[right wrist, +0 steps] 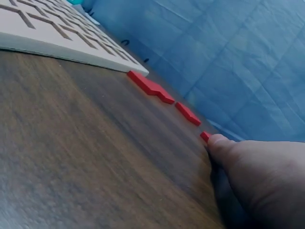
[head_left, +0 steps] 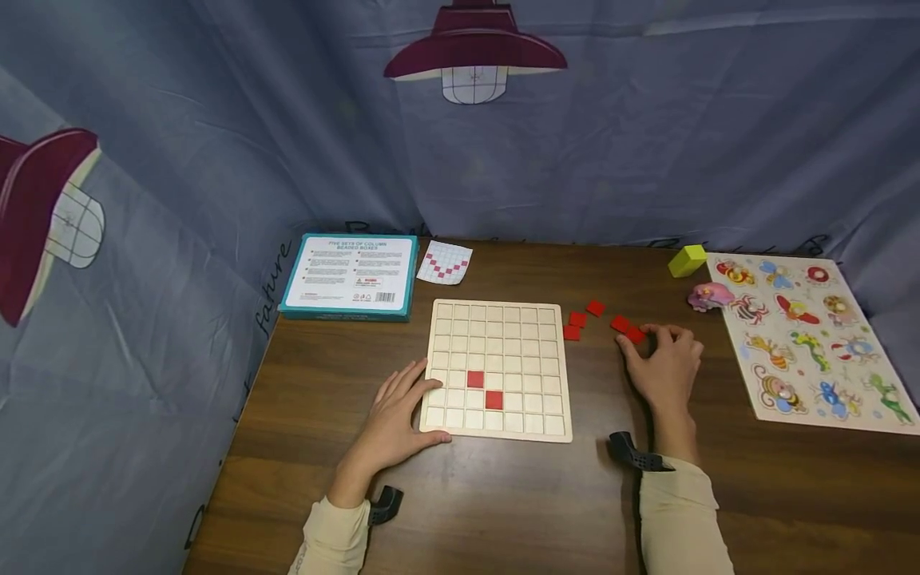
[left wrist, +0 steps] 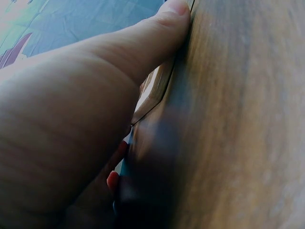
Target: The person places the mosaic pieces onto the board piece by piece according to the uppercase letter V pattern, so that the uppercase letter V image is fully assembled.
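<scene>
A square wooden grid board [head_left: 497, 319] lies flat on the table, with one red tile [head_left: 475, 379] and another red tile [head_left: 493, 400] in its cells. At the board's lower left corner rests my left hand [head_left: 394, 419], fingers spread along the left side and thumb against the near edge. Right of the board, my right hand [head_left: 666, 369] pinches a red square tile [head_left: 636, 335] at the table between thumb and index finger. A neighbouring tile [head_left: 620, 323] lies against it. More loose tiles [right wrist: 187, 113] lie between that hand and the board.
Behind the board lie a teal-edged box [head_left: 348, 275] and a paper card [head_left: 445, 263] with a V of coloured squares. Far right are a yellow-green block [head_left: 688, 261], a pink toy [head_left: 710, 296] and an insect picture board [head_left: 805, 335]. A curtain [head_left: 611, 160] hangs behind the table.
</scene>
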Demonstrator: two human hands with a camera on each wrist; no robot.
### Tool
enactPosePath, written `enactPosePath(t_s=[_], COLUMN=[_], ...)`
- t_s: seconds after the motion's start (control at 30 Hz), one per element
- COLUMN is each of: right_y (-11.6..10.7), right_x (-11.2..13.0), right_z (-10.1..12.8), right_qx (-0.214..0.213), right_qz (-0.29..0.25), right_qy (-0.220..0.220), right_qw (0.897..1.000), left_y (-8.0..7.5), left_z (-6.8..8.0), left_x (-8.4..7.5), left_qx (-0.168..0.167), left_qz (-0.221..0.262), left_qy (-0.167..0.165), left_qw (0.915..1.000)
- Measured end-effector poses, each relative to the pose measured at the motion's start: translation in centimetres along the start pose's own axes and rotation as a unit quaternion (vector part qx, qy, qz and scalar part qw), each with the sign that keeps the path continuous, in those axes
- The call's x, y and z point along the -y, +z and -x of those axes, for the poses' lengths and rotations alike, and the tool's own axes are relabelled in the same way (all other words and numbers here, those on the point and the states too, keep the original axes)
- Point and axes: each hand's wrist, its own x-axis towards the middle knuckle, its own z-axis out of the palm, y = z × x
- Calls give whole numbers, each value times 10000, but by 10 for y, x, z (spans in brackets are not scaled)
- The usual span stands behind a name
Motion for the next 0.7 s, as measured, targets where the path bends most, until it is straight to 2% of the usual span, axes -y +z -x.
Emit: enactPosePath(t_s=[0.17,0.43,0.53,0.7], right_y=[-3,-20,-22,-25], right_x=[1,-3,-3,-5], right_z=[2,4,4,4], right_qx=[71,869,968,952], right_qz=[-142,-71,7,-18], right_qy=[79,-53,-152,-574], right_qw=[9998,9962,9952,9938], left_y=[-1,-1,-1,-1], left_z=[0,1,0,0], left_x=[0,1,0,0], left_qx=[-5,19,26,12], left_qz=[-34,-33,-28,-79], left_qy=[7,-42,-67,-35], left_qw=[10000,10000,10000,10000])
